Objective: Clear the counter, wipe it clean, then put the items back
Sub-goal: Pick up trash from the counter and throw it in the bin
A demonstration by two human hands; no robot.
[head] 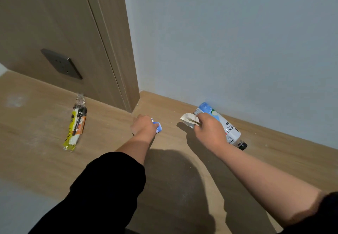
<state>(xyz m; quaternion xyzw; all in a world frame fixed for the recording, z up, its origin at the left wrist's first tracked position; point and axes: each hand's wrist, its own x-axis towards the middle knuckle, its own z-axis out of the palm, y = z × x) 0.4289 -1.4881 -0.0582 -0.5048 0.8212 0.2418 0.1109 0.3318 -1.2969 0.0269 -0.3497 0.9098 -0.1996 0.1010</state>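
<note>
A pale wood-grain counter [45, 160] fills the near part of the view and meets a plain blue-grey wall [237, 42] along its far right edge. At the far left a brown wood panel [45, 14] rises from the counter and ends in a corner where the wall begins. A dark socket plate [61, 63] sits low on the panel. The counter looks dusty, with a whitish smudge [15, 100] at the far left and small pale specks [266, 145] near the wall on the right. The person's shadow [173, 179] falls across the near middle.

A yellow, black and orange packet [75, 124] lies flat on the left, well apart from both hands.

The left hand [144, 126], reaching out of a black sleeve [102, 188], is at the middle of the counter near the panel's corner. Its fingers are curled round a small blue and white item [158, 127] that I cannot identify.

The right hand [210, 131] is further right, its fingers pinching a crumpled white tissue [189, 119] that sticks out to the left. Just behind it a bottle [228, 126] with a blue and white label lies on its side close to the wall, its black cap [242, 145] pointing near and right. I cannot tell whether the hand touches the bottle.
</note>
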